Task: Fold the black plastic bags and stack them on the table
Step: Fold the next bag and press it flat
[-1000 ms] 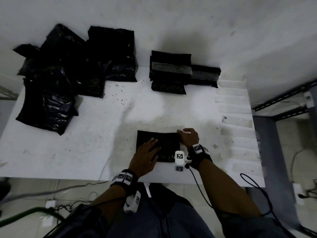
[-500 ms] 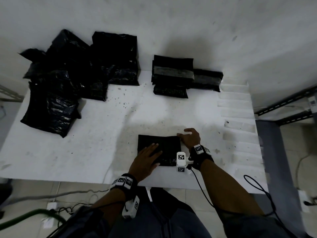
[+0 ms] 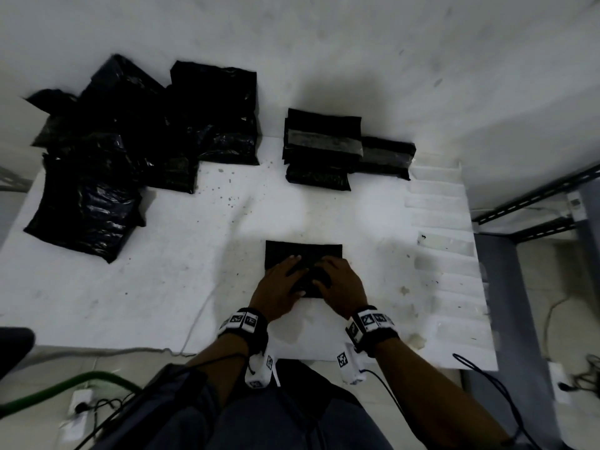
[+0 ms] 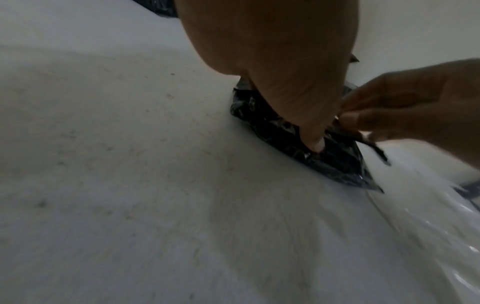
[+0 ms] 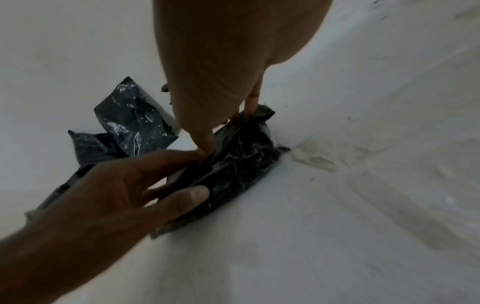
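A folded black bag (image 3: pixel 303 254) lies flat on the white table (image 3: pixel 194 254) near its front edge. My left hand (image 3: pixel 292 271) rests on the bag's near left part with fingers spread, thumb pressing the plastic (image 4: pixel 314 144). My right hand (image 3: pixel 324 271) sits beside it, fingers curled and pinching a raised bit of the bag's near edge (image 4: pixel 374 148). In the right wrist view the right hand (image 5: pixel 221 133) pinches the crinkled bag (image 5: pixel 241 160), and the left hand (image 5: pixel 182 176) lies over its side. A stack of folded bags (image 3: pixel 321 147) stands at the back.
A loose heap of unfolded black bags (image 3: pixel 130 141) covers the table's back left. White ridged moulding (image 3: pixel 444 241) runs down the right side. A grey metal rack (image 3: pixel 519 287) stands to the right, and cables (image 3: pixel 97 407) lie on the floor below.
My right hand has left the bag's right edge and come to its near side beside the left hand. The left hand has shifted slightly right on the bag.
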